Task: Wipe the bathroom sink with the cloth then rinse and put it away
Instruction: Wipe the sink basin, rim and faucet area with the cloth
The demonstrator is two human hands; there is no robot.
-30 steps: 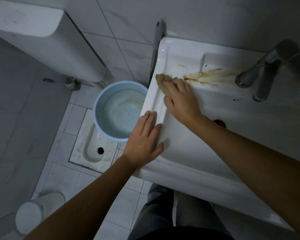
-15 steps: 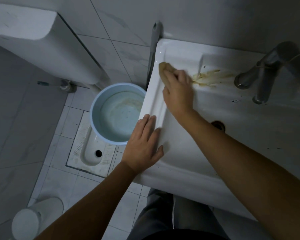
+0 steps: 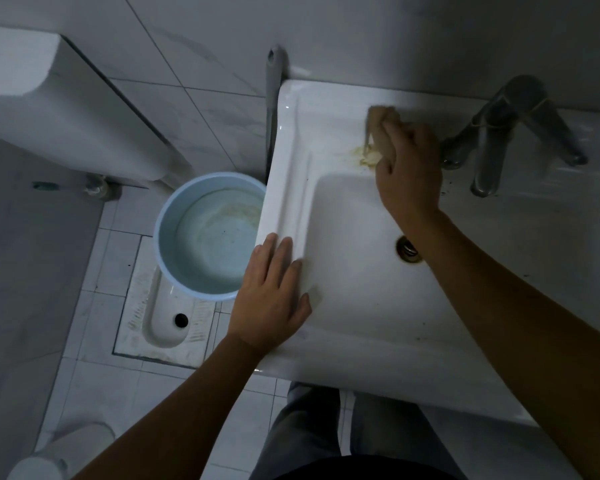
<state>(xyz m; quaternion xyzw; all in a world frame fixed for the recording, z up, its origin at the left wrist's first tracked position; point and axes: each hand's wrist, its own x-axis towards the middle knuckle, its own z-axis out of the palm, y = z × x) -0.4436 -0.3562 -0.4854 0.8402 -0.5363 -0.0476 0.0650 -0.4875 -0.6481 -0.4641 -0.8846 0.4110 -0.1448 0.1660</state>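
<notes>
The white sink point(image 3: 354, 306) fills the right half of the view. My right hand point(image 3: 407, 168) presses a tan cloth point(image 3: 378, 126) onto the sink's back ledge, just left of the metal faucet point(image 3: 492, 147); its fingers curl over the cloth, which mostly hides under them. A small yellow-brown smear point(image 3: 359, 155) shows on the ledge by the cloth. My left hand point(image 3: 274, 292) lies flat with straight fingers on the sink's left rim. The drain point(image 3: 407, 249) sits in the basin beside my right forearm.
A light blue bucket point(image 3: 205, 233) with water stands on the floor left of the sink, over a squat toilet point(image 3: 167, 323). A grey handle point(image 3: 273, 98) leans between sink and wall. A white tank point(image 3: 59, 112) hangs at the upper left. My legs are below the sink.
My right hand has slid the cloth to the right along the back ledge toward the faucet, and most of the brown stain is gone. My left hand stays on the rim.
</notes>
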